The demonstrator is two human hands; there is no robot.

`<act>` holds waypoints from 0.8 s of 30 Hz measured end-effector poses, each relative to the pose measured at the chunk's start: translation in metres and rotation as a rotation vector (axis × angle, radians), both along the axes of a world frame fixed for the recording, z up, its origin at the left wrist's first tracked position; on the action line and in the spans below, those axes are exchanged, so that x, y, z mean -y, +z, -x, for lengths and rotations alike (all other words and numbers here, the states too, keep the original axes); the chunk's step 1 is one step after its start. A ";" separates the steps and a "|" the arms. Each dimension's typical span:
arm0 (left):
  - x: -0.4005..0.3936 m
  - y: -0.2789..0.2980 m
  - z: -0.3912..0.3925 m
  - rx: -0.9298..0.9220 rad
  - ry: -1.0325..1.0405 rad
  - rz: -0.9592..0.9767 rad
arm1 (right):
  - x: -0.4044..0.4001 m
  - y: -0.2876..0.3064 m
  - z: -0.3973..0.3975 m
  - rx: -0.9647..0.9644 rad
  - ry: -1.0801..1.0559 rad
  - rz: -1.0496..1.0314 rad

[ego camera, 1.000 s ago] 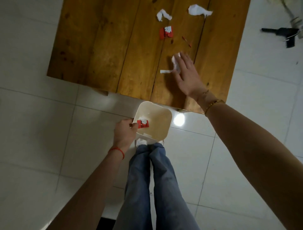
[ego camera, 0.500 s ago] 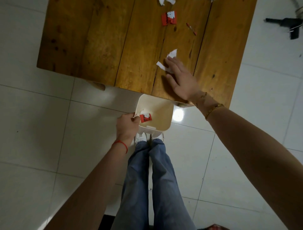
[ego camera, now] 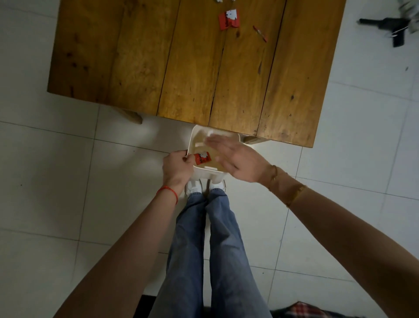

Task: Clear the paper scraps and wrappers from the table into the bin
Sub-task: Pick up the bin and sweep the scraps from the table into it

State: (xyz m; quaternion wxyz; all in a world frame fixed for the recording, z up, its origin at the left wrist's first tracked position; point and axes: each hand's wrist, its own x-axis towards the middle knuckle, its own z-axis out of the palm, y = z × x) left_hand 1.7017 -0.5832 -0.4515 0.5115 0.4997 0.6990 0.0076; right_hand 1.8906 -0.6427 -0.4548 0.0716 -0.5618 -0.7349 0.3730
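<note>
My left hand (ego camera: 176,168) grips the left rim of a cream plastic bin (ego camera: 195,138) held just below the table's near edge. Inside the bin lies a red and white wrapper (ego camera: 202,157). My right hand (ego camera: 235,159) hovers flat over the bin's mouth with fingers spread; white paper scraps (ego camera: 209,134) show at its fingertips, inside the bin. On the wooden table (ego camera: 158,63) a red and white wrapper (ego camera: 229,19) and a thin red strip (ego camera: 260,33) lie near the far edge. More white scraps (ego camera: 218,1) peek in at the top of the frame.
A dark tool (ego camera: 390,27) lies on the white tiled floor at the upper right. My legs in blue jeans (ego camera: 210,249) and white shoes (ego camera: 193,187) stand right under the bin. A checked cloth (ego camera: 301,309) shows at the bottom edge.
My right hand swept the white scraps across the table to its near edge and off into the bin. My left hand kept hold of the bin, now closer under the table edge.
</note>
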 end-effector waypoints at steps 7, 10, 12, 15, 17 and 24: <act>0.007 0.009 0.009 0.011 -0.033 0.004 | 0.011 0.010 -0.005 0.040 -0.204 -0.107; 0.012 0.025 0.015 -0.008 -0.091 -0.032 | 0.005 0.023 -0.010 0.078 -0.324 -0.143; 0.015 0.041 0.018 -0.005 -0.111 -0.055 | 0.002 0.035 -0.012 0.085 -0.365 -0.147; 0.015 0.071 0.018 0.012 -0.134 -0.084 | 0.003 0.059 -0.013 0.076 -0.422 -0.164; 0.013 0.094 0.015 0.021 -0.158 -0.118 | 0.005 0.079 -0.013 0.065 -0.474 -0.176; 0.009 0.169 -0.002 0.038 -0.244 -0.232 | 0.023 0.149 -0.029 0.062 -0.613 -0.229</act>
